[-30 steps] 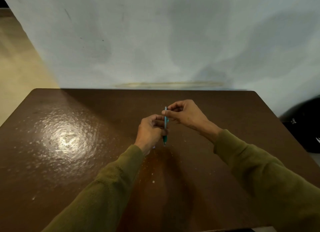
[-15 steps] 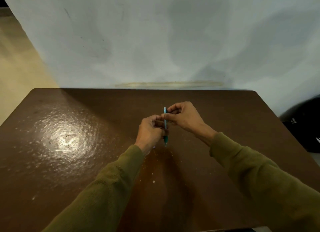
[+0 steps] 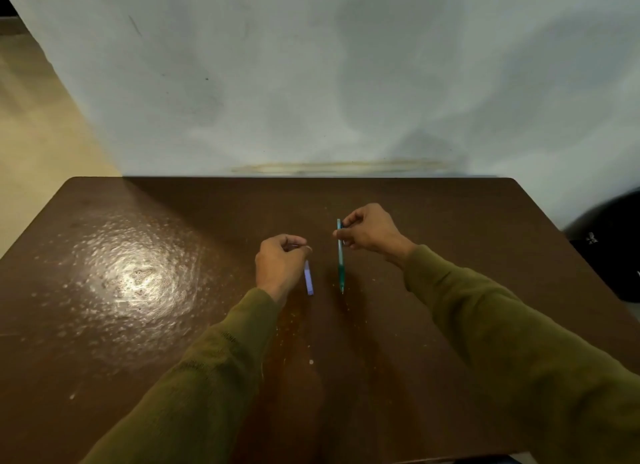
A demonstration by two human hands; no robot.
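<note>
Pinching slim teal pen (image 3: 340,255), pale plastic tube (image 3: 308,279)

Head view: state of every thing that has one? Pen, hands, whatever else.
teal pen: upright, tip down, pinched near its top; whether the tip touches the table, cannot tell.
pale lilac piece: apart from the pen, slightly tilted, sticking out below the left hand.
left hand: fingers curled, holds the pale lilac piece.
right hand: pinches the teal pen.
table: glossy, flecked with white specks.
</note>
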